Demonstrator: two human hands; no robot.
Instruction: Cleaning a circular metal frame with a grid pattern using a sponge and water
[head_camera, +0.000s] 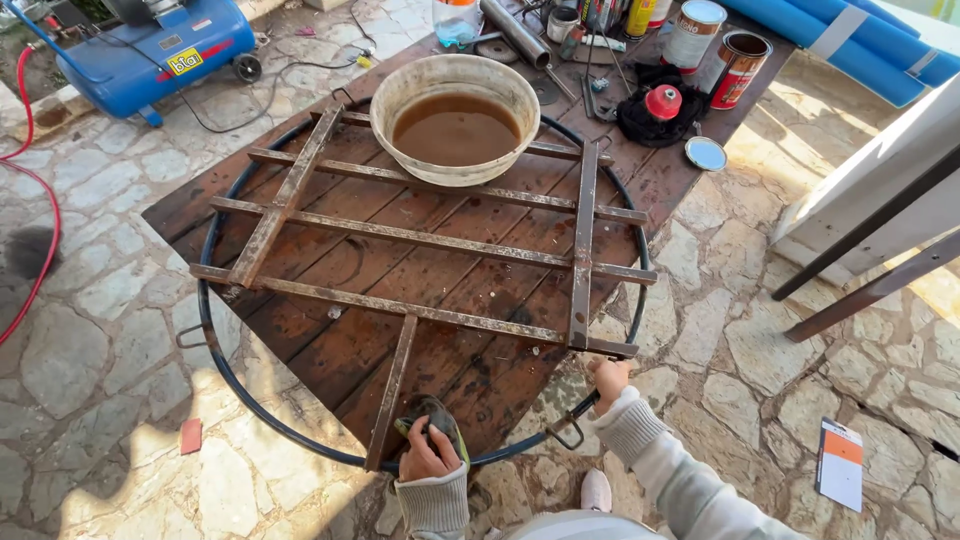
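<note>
A rusty round metal grate (430, 240) with flat crossbars lies on a dark wooden table (200, 205). My left hand (424, 452) presses a dark sanding pad (437, 415) against the near end of a rusty bar by the grate's blue-black ring. My right hand (607, 377) grips the ring's rim at the near right, close to a small hook. A cream basin (456, 115) of brown water sits on the grate's far side.
Paint tins (742, 62), a red-capped object on a black cloth (662, 105), a round lid (706, 153), bottles and tools crowd the table's far end. A blue compressor (150, 50) with red hose stands far left on stone paving. A white frame (880, 180) leans right. A small card (840, 462) lies on the ground.
</note>
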